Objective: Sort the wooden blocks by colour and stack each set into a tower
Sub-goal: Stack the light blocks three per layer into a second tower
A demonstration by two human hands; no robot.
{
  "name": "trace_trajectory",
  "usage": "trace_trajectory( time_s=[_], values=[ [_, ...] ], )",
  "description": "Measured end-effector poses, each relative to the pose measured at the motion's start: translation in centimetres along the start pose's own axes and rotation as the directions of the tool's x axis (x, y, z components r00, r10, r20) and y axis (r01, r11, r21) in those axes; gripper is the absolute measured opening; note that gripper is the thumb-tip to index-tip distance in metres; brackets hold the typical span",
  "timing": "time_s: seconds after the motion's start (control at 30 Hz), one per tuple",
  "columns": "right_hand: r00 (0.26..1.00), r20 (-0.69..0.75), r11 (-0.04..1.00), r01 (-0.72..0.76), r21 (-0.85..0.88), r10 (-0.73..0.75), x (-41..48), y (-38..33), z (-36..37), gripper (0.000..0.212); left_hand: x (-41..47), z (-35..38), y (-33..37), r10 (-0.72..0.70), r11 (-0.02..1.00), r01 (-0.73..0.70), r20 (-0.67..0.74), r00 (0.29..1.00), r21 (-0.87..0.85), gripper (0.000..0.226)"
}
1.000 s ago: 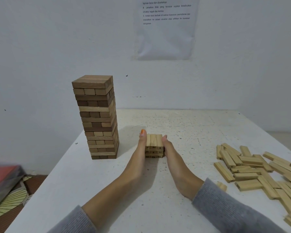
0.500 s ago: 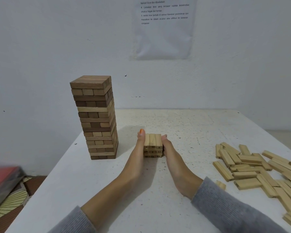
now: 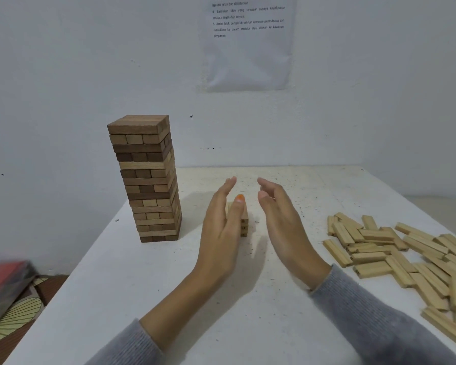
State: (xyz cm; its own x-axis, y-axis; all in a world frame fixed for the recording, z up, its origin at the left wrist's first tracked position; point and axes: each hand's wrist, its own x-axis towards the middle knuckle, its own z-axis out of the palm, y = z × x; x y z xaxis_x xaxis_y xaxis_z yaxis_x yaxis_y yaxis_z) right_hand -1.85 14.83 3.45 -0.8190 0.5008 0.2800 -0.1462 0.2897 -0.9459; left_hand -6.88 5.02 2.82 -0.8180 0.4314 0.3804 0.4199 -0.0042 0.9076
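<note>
While blocks (image 3: 371, 268) litter it, white table (image 3: 142, 299) abuts wall (image 3: 63, 75).

Brown tower (image 3: 148, 180): upright, many crosswise layers, mixed dark and mid tones, left side of bench (image 3: 116, 285). Short pale stack (image 3: 244, 222): upright, centre, partly hidden. Loose pale blocks (image 3: 406, 254): scattered flat, overlapping, right side.

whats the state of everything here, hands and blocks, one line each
left hand: open, fingers straight, holds nothing
right hand: open, holds nothing
brown block tower: upright, many layers
small light block stack: upright, few layers, partly hidden behind the left hand, apart from the right hand
loose light blocks: unstacked, lying flat in a heap on the right
printed sheet: flat on the wall
</note>
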Motion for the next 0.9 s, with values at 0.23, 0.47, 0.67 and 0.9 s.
trace_trajectory(
  time_s=[0.23, 0.47, 0.67, 0.9],
  values=[
    [0.991, -0.131, 0.999, 0.026, -0.025, -0.029, -2.0, -0.3, -3.6, 0.021, -1.4, 3.2, 1.6, 0.088, 0.996, -0.090, 0.074, 0.993, 0.025, 0.034],
    [0.970, -0.245, 0.999, -0.013, -0.034, 0.005, -4.7, 0.8, -7.5, 0.024, -3.3, 6.5, 2.9, 0.031, 0.997, -0.042, 0.178, 0.984, 0.059, 0.032],
    [0.957, -0.288, 0.990, -0.015, -0.139, -0.026, -7.5, 1.6, -11.0, 0.025, -4.9, 8.6, 1.9, -0.021, 0.907, -0.114, 0.315, 0.949, 0.404, 0.037],
    [0.943, -0.316, 0.845, -0.084, -0.529, -0.105, -11.2, 2.8, -15.1, 0.018, -5.9, 10.2, 0.9, 0.031, 0.806, -0.243, 0.372, 0.928, 0.540, 0.023]
  ],
)
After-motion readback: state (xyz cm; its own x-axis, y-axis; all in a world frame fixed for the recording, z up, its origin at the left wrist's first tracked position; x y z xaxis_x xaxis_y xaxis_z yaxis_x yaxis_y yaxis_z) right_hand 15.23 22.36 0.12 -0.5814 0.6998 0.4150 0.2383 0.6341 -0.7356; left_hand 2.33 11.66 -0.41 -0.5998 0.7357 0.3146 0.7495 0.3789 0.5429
